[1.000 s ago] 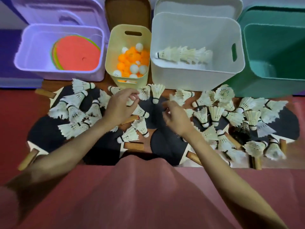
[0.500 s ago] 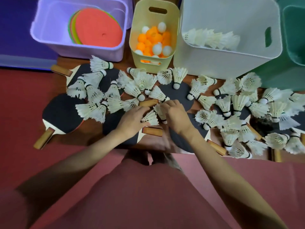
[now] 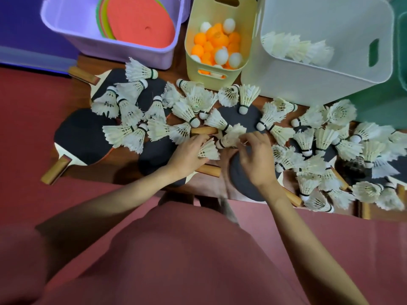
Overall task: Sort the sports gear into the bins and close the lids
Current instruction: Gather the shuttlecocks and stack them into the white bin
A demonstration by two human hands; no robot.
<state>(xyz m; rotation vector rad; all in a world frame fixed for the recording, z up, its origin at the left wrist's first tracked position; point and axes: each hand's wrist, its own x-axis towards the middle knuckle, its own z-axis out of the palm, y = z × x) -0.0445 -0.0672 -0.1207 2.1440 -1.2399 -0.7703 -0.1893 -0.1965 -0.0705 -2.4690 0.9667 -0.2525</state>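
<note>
**Q:** What did you have in your grip at that moment?

**A:** My left hand point(image 3: 187, 154) had its fingers curled round one white feathered shuttlecock point(image 3: 209, 149), low in the middle of the pile on the wooden table point(image 3: 204, 184). My right hand point(image 3: 256, 155) pinched the skirt of a second white shuttlecock point(image 3: 231, 137) just beside it. The two birds were almost touching.

**Q:** Which way did they lie?

**A:** The left one lay roughly level, feathers fanned to the right, its cork hidden under my fingers. The right one ran on a slant, cork low and left, skirt up and right toward my fingertips.

**Q:** What worried you?

**A:** Three things, as I judged it. The feathers were brittle, so too hard a pinch could crush a skirt. The loose shuttlecocks lay packed together over the black-faced table tennis paddles with wooden handles point(image 3: 83, 137), and lifting could drag a neighbour off the near table edge. And the large white plastic bin point(image 3: 308, 84), already holding a row of shuttlecocks, stood right next to the small cream bin of orange and white balls point(image 3: 218, 71); a careless toss could land in the wrong one.

**Q:** And the lids?

**A:** All bins were open, and the purple bin with coloured flat discs point(image 3: 123, 53) too.
</note>
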